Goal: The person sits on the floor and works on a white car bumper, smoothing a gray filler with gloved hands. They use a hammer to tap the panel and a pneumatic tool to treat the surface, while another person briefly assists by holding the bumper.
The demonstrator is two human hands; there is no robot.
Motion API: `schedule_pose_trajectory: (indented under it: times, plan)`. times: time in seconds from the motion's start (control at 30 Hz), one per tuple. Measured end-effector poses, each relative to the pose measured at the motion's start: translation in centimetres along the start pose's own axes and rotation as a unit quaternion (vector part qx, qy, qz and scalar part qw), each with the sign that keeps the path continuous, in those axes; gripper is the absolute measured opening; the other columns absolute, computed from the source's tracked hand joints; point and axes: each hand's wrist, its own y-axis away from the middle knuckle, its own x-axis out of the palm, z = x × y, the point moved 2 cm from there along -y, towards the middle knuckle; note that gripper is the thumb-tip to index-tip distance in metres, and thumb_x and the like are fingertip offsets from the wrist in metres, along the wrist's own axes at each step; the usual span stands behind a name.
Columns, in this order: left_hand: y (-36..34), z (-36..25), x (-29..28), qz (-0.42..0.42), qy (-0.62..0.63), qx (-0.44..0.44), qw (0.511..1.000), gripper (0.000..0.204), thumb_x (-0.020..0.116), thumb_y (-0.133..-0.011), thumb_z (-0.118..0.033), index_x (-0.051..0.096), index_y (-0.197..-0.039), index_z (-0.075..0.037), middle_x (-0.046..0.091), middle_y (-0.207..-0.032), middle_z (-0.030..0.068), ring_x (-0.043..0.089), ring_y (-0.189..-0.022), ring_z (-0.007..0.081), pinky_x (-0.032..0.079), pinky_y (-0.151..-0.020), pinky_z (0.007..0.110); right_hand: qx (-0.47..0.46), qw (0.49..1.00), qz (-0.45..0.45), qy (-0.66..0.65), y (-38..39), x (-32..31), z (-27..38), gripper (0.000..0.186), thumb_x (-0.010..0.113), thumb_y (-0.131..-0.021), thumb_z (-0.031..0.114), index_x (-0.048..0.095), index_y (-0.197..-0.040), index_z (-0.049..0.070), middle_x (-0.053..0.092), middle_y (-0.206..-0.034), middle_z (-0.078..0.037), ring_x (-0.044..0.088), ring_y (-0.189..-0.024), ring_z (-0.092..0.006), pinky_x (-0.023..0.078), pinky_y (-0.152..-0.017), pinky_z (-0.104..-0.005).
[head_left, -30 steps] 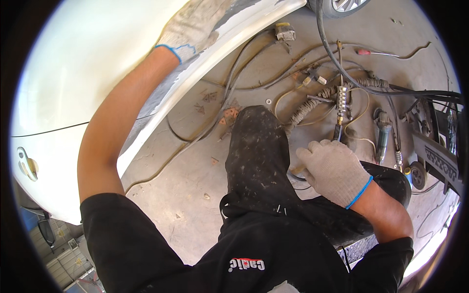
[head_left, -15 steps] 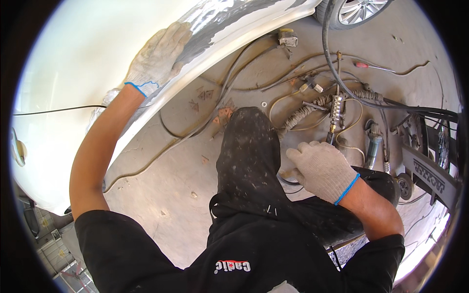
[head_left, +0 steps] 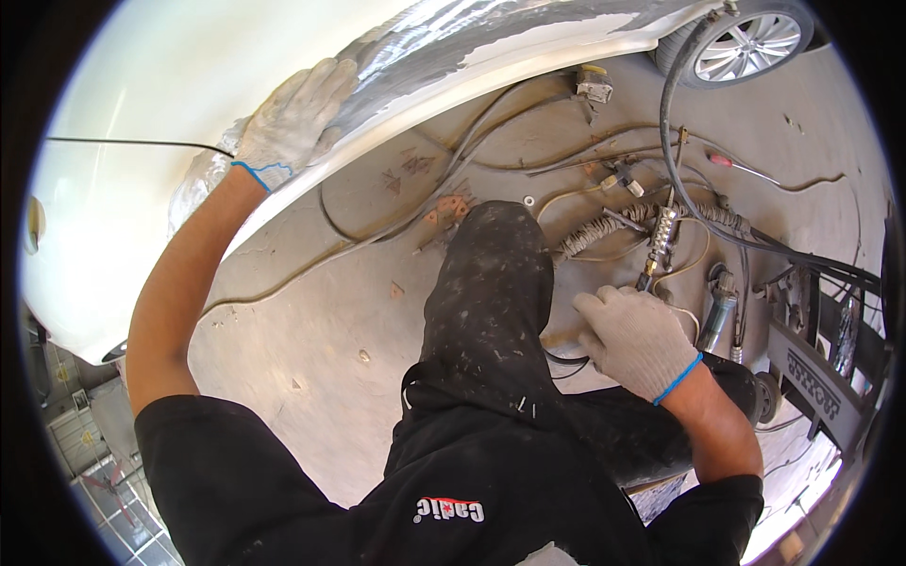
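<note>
The left hand [head_left: 293, 118] lies flat, fingers straight and close together, palm against the car [head_left: 123, 212] and gripping nothing. The right hand [head_left: 637, 344], well apart from the car, is loosely curled; the knuckles hide its inside, so whether it holds the coupling [head_left: 662, 231] by its black end cannot be told. Both hands are gloved.

The car stands to the person's front and left. The white finish appears already gone along a ragged grey patch [head_left: 415, 80] on the car's side, with shiny streaks in it. By its look, the stripping is well advanced, while a finished coat is lacking; how even the surface feels cannot be seen.

The floor [head_left: 293, 349] beside the car is pale, scuffed and dusty. Near the car's lower edge lie reddish triangular pads [head_left: 451, 206] and a hose [head_left: 283, 283]. Farther out from the car are a grinder [head_left: 720, 316] and a screwdriver [head_left: 722, 161]. A wheel [head_left: 746, 47] stands by the car's far end.
</note>
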Motion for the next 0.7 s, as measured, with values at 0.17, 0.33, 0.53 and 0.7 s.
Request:
schedule_pose_trajectory:
  times: [0.17,0.33,0.53,0.7]
  plan:
    - [3.5,0.5,0.6,0.004,0.061,-0.02,0.998,0.067,0.07,-0.083,-0.03,0.049,-0.143,-0.011,0.041,-0.156,0.0024,0.038,-0.142,0.0201,0.033,-0.119,0.035,0.006,0.999,0.035,0.014,0.2,0.3,0.1,0.028,0.065,-0.085,0.021,0.059,-0.107,0.005,0.064,-0.095,-0.016,0.065,-0.093,-0.0369,0.053,-0.08,-0.0476]
    - [6.9,0.2,1.3,-0.076,0.064,-0.007,0.995,0.066,0.075,-0.076,-0.018,0.053,-0.135,0.0,0.052,-0.144,0.0145,0.049,-0.132,0.0308,0.043,-0.11,0.041,-0.004,1.0,0.006,0.015,0.3,0.6,0.1,0.017,0.066,-0.085,0.018,0.058,-0.094,0.006,0.063,-0.087,-0.015,0.066,-0.087,-0.035,0.055,-0.075,-0.0462]
    - [10.8,-0.6,2.0,-0.014,0.044,-0.073,0.996,0.063,0.071,-0.077,-0.016,0.055,-0.136,-0.006,0.048,-0.15,0.0055,0.044,-0.138,0.023,0.037,-0.115,0.037,0.004,1.0,-0.005,0.011,1.0,0.9,0.0,0.018,0.065,-0.086,0.019,0.058,-0.095,0.006,0.063,-0.087,-0.015,0.065,-0.086,-0.035,0.054,-0.074,-0.0469]
    - [13.2,-4.3,1.8,0.123,0.058,-0.157,0.978,0.07,0.066,-0.082,-0.022,0.044,-0.146,-0.003,0.038,-0.158,0.0107,0.034,-0.147,0.027,0.031,-0.119,0.041,0.0,1.0,0.013,0.0,1.8,0.9,0.1,0.019,0.064,-0.086,0.019,0.059,-0.099,0.006,0.064,-0.088,-0.015,0.065,-0.087,-0.0348,0.053,-0.075,-0.047]
